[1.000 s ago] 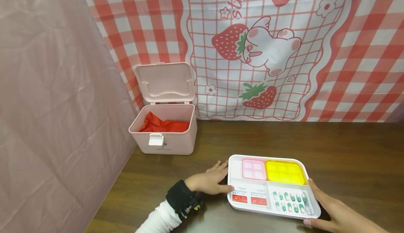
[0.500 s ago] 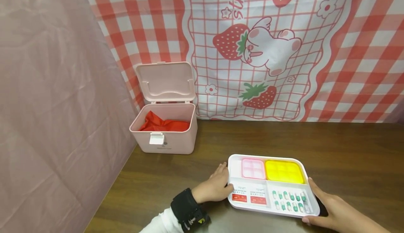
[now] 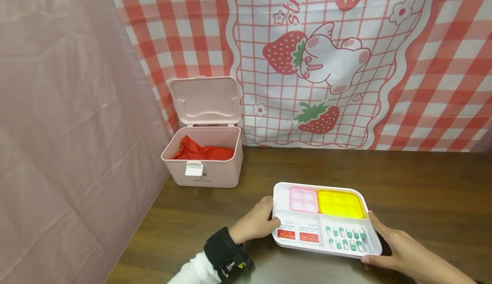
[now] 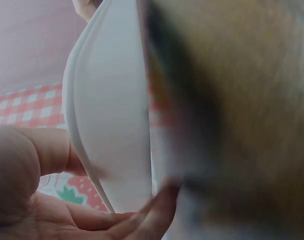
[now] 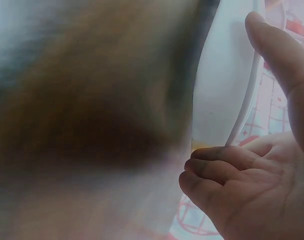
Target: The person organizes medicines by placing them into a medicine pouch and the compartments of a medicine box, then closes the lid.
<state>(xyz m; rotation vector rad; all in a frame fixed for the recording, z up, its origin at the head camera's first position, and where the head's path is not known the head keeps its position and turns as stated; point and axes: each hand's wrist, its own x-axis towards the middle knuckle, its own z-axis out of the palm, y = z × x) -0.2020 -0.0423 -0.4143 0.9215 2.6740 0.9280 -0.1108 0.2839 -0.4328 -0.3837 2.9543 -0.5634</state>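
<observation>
A white compartment tray (image 3: 283,200) is held between both hands at the front of the wooden table. My left hand (image 3: 256,219) grips its left end, thumb at the rim and fingertips curled beneath the bottom edge in the left wrist view. At the other end my right hand (image 3: 401,246) grips the tray, thumb by the near corner and fingertips under the edge. Inside lie a pink lidded case (image 3: 303,200), a yellow lidded case (image 3: 341,204), two white-and-red packets (image 3: 286,234) and a blister pack of green-and-white capsules (image 3: 346,238). The tray's underside is hidden in the head view.
A pale pink box (image 3: 226,175) stands at the back left, its lid (image 3: 205,100) raised and a red cloth (image 3: 203,152) inside. A strawberry-print curtain (image 3: 250,62) hangs behind the table (image 3: 430,181); a plain pinkish cloth (image 3: 77,126) covers the left side.
My left fingers have gone from spread along the tray's end to curled under it. The tray has shifted a little left and farther from me, with both hands following.
</observation>
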